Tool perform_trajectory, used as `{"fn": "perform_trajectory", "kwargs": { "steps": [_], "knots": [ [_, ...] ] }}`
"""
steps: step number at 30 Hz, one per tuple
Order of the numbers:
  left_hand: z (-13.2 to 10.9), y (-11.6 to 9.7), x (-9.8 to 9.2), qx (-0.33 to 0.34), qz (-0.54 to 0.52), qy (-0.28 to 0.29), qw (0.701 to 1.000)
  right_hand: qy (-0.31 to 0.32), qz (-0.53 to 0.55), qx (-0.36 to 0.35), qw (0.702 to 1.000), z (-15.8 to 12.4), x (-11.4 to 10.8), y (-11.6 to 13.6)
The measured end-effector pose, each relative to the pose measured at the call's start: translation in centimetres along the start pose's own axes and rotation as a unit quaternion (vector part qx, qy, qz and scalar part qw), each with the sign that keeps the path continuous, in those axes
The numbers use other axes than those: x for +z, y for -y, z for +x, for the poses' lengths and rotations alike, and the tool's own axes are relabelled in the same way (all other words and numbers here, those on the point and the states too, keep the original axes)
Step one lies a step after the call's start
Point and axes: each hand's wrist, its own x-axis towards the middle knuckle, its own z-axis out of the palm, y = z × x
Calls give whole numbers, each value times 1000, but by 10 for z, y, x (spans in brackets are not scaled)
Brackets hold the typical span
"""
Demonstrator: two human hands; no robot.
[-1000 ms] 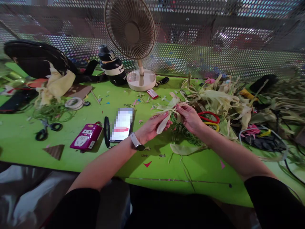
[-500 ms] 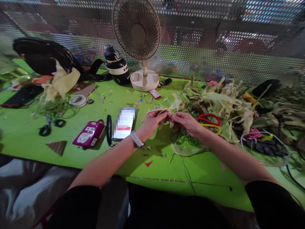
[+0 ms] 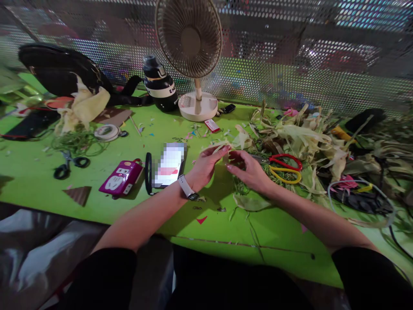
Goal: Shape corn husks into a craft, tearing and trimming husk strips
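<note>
My left hand [image 3: 204, 168], with a watch on its wrist, pinches a pale strip of corn husk [image 3: 220, 145] between thumb and fingers. Part of that strip is hidden behind the fingers. Just to its right is my right hand [image 3: 253, 173], its thumb and fingers apart close to the husk's hanging end. Behind the hands lies a curled husk piece [image 3: 242, 138]. Scissors with red and yellow handles [image 3: 285, 162] rest beyond my right wrist, on green string. A loose husk leaf [image 3: 251, 202] lies flat below my right hand.
A heap of corn husks [image 3: 300, 135] covers the right side of the green table [image 3: 135, 232]. To the left are a lit phone [image 3: 169, 165], a purple power strip [image 3: 121, 177] and dark scissors [image 3: 67, 163]. A fan [image 3: 197, 107] and a bottle [image 3: 159, 88] stand behind.
My right hand's fingers have come off the husk and spread, moving slightly right and down. The left hand keeps its pinch. The view has shifted slightly.
</note>
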Motion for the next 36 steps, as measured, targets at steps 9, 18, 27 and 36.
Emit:
{"fn": "perform_trajectory", "kwargs": {
  "steps": [9, 18, 27, 36],
  "knots": [
    [4, -1, -3, 23, 27, 3, 999, 50, 67, 47, 995, 4, -3, -6],
    [6, -3, -6, 55, 155, 57, 985, -91, -248, -208, 942, 10, -26, -2],
    [0, -8, -6, 72, 252, 72, 962, -8, 110, 43, 993, 14, -16, -11],
    [1, -7, -8, 77, 195, 77, 975, -16, 271, 148, 951, 14, -8, -10]
  ]
}}
